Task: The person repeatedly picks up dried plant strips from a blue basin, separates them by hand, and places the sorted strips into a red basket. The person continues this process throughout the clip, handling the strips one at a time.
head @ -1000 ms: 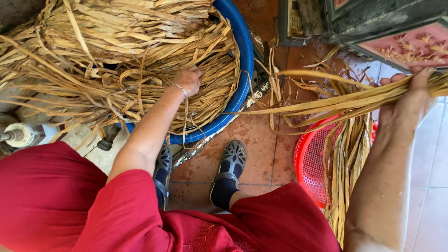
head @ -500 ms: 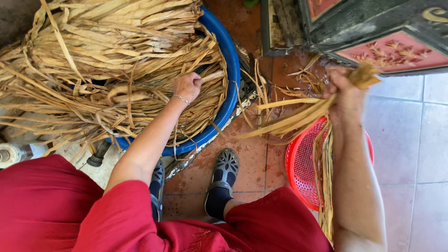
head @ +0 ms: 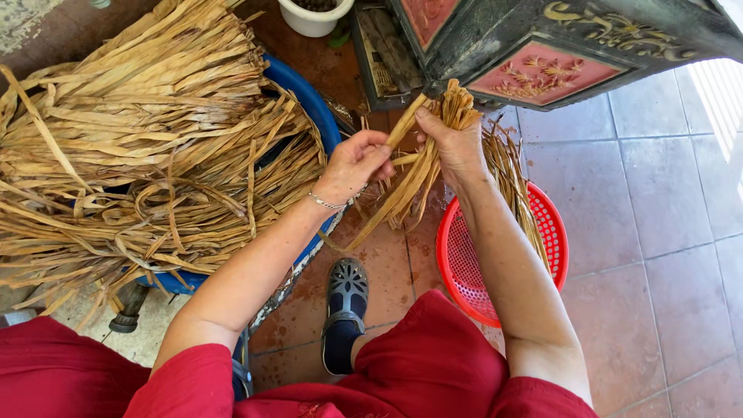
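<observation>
Right hand closed round a bundle of dried leaf strips, held upright-ish over the tiled floor — loose ends trailing down twd the red basket. Left hand pinching one strip at the bundle's edge, fingers curled tight on it, bracelet at the wrist. Big heap of same dried leaves piled in the blue tub at left, spilling over the rim. Dark shoe betw. tub and basket. White pot at top — contents prob. soil, hard to tell. Carved dark cabinet just behind the hands.
</observation>
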